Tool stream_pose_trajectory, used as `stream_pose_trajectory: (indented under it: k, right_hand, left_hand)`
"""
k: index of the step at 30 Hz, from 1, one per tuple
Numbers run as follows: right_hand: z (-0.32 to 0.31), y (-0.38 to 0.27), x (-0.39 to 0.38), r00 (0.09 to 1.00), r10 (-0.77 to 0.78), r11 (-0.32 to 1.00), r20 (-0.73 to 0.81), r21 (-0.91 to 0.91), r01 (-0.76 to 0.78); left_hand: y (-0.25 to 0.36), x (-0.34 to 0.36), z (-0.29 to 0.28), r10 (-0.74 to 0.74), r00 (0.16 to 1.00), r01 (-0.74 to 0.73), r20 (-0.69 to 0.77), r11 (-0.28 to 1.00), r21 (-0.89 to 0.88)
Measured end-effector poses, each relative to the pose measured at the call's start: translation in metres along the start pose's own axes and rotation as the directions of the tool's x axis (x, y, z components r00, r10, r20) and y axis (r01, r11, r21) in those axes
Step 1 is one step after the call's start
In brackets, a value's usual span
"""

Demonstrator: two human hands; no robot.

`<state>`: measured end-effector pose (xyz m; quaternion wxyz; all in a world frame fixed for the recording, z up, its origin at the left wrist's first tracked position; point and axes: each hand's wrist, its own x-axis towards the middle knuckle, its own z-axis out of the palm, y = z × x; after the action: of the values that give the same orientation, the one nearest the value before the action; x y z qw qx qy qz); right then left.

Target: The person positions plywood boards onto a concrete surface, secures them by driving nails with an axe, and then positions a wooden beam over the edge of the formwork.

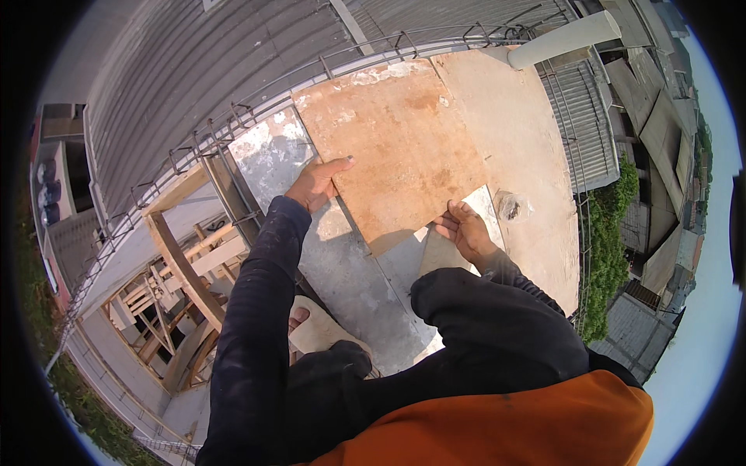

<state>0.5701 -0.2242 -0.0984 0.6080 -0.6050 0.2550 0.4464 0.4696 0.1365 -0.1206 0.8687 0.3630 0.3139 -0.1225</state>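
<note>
My left hand (317, 185) grips the left edge of a square, orange-stained plywood board (392, 140), its thumb on top. My right hand (460, 229) has its fingers at the board's near right edge, gripping it. The board lies over grey, white-smeared sheets (272, 175) and beside a larger pale plywood panel (521, 132). My feet, the left one (307, 326) showing toes, stand on these boards close below the hands, and my right knee is bent beside my right wrist.
Steel rebar cages (326, 70) run along the far edge, with corrugated roofs (179, 78) beyond. A white pipe (571, 37) lies at the back right. At left, a timber frame (183, 256) borders an opening to a lower level. Treetops (606, 264) show past the right edge.
</note>
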Motion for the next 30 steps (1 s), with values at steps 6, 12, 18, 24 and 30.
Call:
stream_pose_trajectory:
  k: [6,12,18,24,30]
  right_hand:
    - [-0.016,-0.016,0.011,0.996,0.085,0.959,0.014,-0.273,-0.078]
    - [0.001,-0.035,0.012,0.986,0.165,0.934,-0.002,-0.32,-0.157]
    - [-0.01,-0.053,0.01,0.974,0.226,0.824,0.004,-0.534,-0.189]
    - [-0.016,-0.056,0.009,0.976,0.217,0.788,-0.024,-0.586,-0.19]
    - [-0.009,-0.053,0.013,0.983,0.183,0.773,-0.017,-0.615,-0.154]
  left_hand:
    - [0.037,-0.011,0.002,-0.048,0.988,0.131,-0.148,0.77,0.625]
    - [0.061,-0.011,-0.027,0.074,0.977,0.104,-0.199,0.648,0.754]
    - [0.058,-0.013,-0.021,0.063,0.981,0.096,-0.183,0.662,0.743]
    - [0.044,-0.009,-0.018,0.015,0.974,0.152,-0.227,0.698,0.7]
    - [0.053,0.015,-0.033,-0.018,0.976,0.192,-0.217,0.544,0.817]
